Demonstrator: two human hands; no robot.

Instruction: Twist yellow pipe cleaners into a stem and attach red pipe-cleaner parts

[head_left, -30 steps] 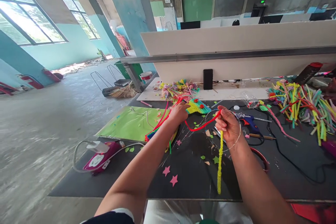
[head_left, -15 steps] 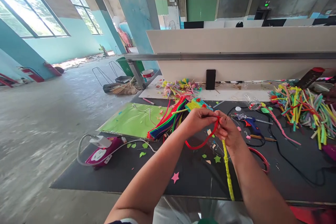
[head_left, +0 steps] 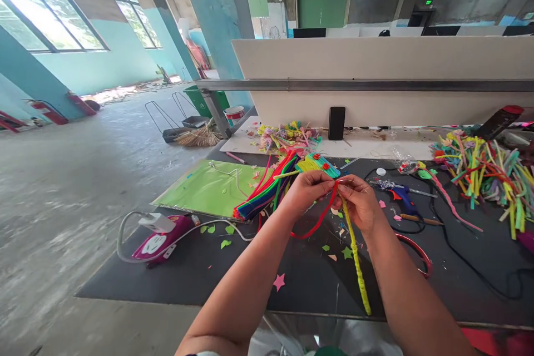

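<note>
My left hand (head_left: 311, 192) pinches a red pipe cleaner (head_left: 320, 221), whose loose length curves down below the wrist. Close against it, my right hand (head_left: 359, 200) grips the top of a yellow pipe-cleaner-wrapped stem (head_left: 355, 256), where the red one meets it. The stem slants down toward the table's front edge. Fingers partly hide the join. Behind my left hand lies a bundle of coloured pipe cleaners (head_left: 267, 189), beside a yellow and teal piece with red spots (head_left: 319, 164).
A blue glue gun (head_left: 404, 199) and red-handled scissors (head_left: 421, 256) lie to the right. Cut pipe cleaners (head_left: 484, 167) heap at the far right. A green sheet pack (head_left: 196, 186), a purple power bank (head_left: 162, 239) and a pink star (head_left: 279, 282) are on the left. A phone (head_left: 336, 123) stands at the back.
Both hands have shifted slightly left, still together. The yellow stem's upper end has moved left with them, and it now leans more. The view has tilted down a little.
</note>
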